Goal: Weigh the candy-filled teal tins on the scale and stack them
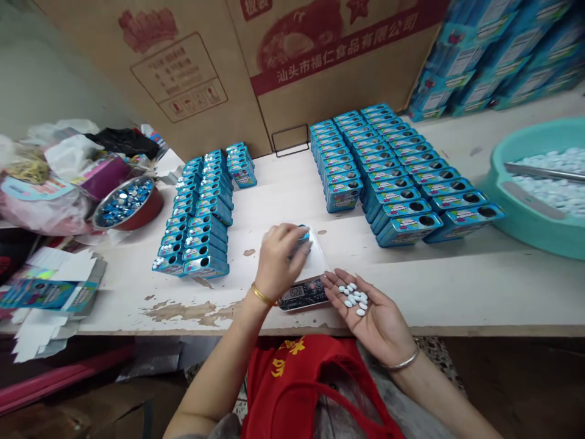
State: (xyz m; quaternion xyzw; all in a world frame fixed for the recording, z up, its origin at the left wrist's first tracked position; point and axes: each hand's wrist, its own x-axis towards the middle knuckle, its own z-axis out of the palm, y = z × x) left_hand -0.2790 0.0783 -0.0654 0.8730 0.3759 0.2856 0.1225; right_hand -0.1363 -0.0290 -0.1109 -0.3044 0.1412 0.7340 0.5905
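Note:
My left hand (pixel 280 259) curls its fingers around a small blue box (pixel 301 236) on the white plate of a digital scale (pixel 304 292). Most of that box is hidden under the fingers. Lit digits show on the scale's display. Just right of the scale, my right hand (pixel 381 323) is palm up, with its fingers stretched out and slightly cupped. Several white oval tablets (pixel 355 299) lie in its palm and on its fingers.
Left stand rows of blue boxes (pixel 208 228), some with tablets on top; right, rows with round dark holes (pixel 402 210). A turquoise basin (pixel 516 210) of tablets is far right. A bowl (pixel 150 207) of shiny blue pieces and flattened cartons (pixel 55 299) lie left. Cardboard (pixel 219 73) stands behind.

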